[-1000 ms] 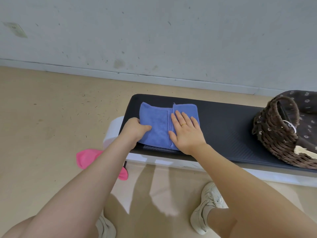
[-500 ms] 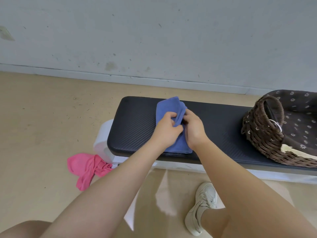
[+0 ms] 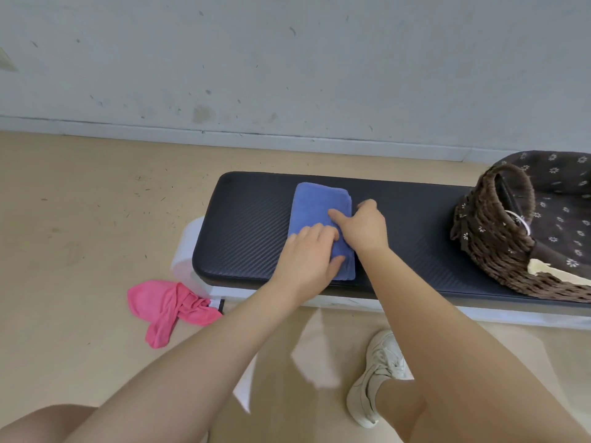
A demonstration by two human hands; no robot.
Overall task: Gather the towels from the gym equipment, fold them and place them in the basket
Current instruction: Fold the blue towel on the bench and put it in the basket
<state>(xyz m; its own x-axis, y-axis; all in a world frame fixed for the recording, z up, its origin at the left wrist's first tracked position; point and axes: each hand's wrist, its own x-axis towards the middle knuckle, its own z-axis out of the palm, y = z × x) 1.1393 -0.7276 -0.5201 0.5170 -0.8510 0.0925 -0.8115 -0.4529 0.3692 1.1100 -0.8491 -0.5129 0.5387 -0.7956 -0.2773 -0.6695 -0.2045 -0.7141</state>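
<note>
A blue towel (image 3: 316,203), folded into a narrow rectangle, lies on the black padded bench (image 3: 249,225). My left hand (image 3: 307,254) rests flat on the towel's near left part, fingers pointing right. My right hand (image 3: 364,225) is at the towel's right edge, with the thumb on top of the cloth and the fingers curled at the edge. A brown wicker basket (image 3: 492,244) with a dark flowered lining stands on the bench's right end. A pink towel (image 3: 166,305) lies crumpled on the floor by the bench's left end.
The bench's white frame (image 3: 185,251) shows under its left end. A grey wall runs close behind the bench. My right foot in a white shoe (image 3: 377,372) stands on the beige floor in front of the bench.
The blue towel was wide and flat, then both hands lifted and folded it over. Now it lies flat again, half as wide, with both hands on it.
</note>
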